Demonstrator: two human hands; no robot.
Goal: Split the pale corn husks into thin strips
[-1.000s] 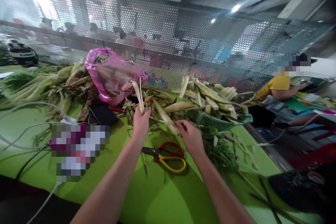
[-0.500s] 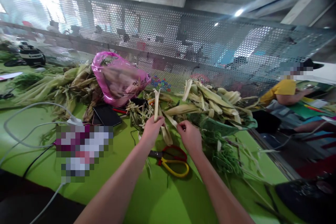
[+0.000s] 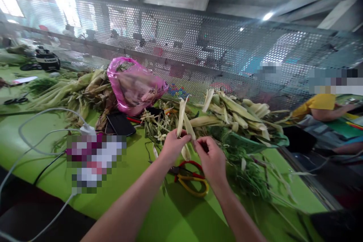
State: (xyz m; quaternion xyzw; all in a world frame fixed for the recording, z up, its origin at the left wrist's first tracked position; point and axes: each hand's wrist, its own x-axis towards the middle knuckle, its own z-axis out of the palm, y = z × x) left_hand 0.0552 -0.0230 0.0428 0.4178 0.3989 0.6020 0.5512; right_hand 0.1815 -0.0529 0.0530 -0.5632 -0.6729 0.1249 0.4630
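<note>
Husk strips point(image 3: 183, 121), pale & long, stand up in the mid of the green table point(image 3: 127, 181), a bit far from the edge. Left hand point(image 3: 172, 145) is pinched tight on their low part, so the tips point up & fan out. Right hand point(image 3: 211, 159) is just beside, fingers closed on the low end of one strip, prob to keep it apart from the rest. Scissors point(image 3: 193, 179) lie flat under both hands, near for a quick grab. Pink bag point(image 3: 134, 85) sits far left; husk pile in a green basket point(image 3: 241, 141) is far right.
</note>
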